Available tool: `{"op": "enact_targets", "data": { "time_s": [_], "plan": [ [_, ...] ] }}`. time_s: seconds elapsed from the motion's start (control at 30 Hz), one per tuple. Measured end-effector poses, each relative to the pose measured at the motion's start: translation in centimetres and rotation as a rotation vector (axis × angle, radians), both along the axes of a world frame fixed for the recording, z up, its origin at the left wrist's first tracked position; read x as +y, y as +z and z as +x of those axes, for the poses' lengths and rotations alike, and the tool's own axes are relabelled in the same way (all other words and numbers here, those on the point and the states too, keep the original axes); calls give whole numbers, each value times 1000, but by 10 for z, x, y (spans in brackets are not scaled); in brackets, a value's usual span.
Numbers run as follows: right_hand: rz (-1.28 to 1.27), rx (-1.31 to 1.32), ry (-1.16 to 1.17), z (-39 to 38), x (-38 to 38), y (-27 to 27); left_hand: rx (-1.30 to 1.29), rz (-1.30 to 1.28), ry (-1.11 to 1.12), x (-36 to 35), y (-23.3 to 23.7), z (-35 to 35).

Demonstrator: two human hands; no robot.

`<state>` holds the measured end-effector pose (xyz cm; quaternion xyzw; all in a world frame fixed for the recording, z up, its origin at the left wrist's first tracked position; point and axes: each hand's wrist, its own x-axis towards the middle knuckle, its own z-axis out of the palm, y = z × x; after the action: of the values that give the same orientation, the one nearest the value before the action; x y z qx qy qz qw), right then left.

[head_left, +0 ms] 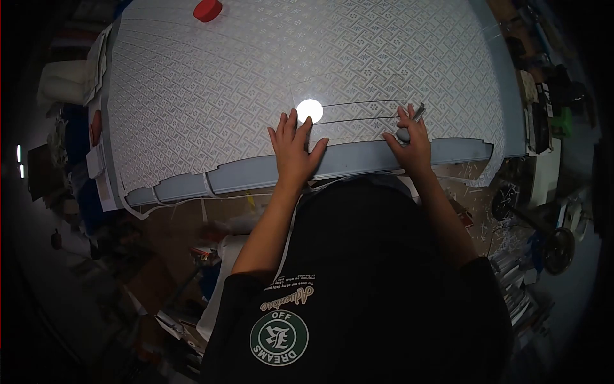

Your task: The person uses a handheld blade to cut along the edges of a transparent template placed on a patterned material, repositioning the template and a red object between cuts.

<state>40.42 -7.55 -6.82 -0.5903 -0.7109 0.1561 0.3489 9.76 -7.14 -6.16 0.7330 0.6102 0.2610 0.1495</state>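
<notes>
My left hand [295, 148] is pressed down on the white patterned fabric [243, 96], its fingers spread and a fingertip at the lower edge of a bright white round spot [309, 111]. To the right, my right hand [414, 144] holds a grey pen-like tool [419, 113] between its fingers. A rounded grey end [402, 135] shows by the thumb, and the thin end sticks out past the fingertips. Two thin dark lines [358, 121] run across the fabric between my hands.
The fabric covers a wide table, whose blue-grey edge [256, 173] shows along the front. A red round object [207, 9] lies on the far left of the fabric. White trim strips [167, 203] hang below the edge. Scraps litter the floor at right, near a round dark base [559, 251].
</notes>
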Motion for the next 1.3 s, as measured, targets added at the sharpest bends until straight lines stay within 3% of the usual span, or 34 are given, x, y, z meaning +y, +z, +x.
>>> {"op": "enact_targets", "data": {
  "time_s": [0.67,0.8,0.87,0.97,1.0,1.13,1.23,1.3],
  "plan": [
    [-9,-31,-10,0,0,-1,28,13,-9,1,0,0],
    [-22,-14,-7,1,0,0,64,48,7,3,20,10],
    [-35,-13,-10,0,1,2,226,124,-55,15,26,18],
    [-43,-8,-10,0,0,0,100,-55,-220,42,30,48],
    [-41,-4,-7,1,0,-1,114,36,-266,50,30,66],
    [-15,-18,-7,0,0,0,169,4,-369,69,41,125],
    [11,311,-124,2,-6,5,263,-59,-294,74,40,146],
    [-237,399,-292,17,-12,15,331,-68,-274,78,35,149]
  ]
}}
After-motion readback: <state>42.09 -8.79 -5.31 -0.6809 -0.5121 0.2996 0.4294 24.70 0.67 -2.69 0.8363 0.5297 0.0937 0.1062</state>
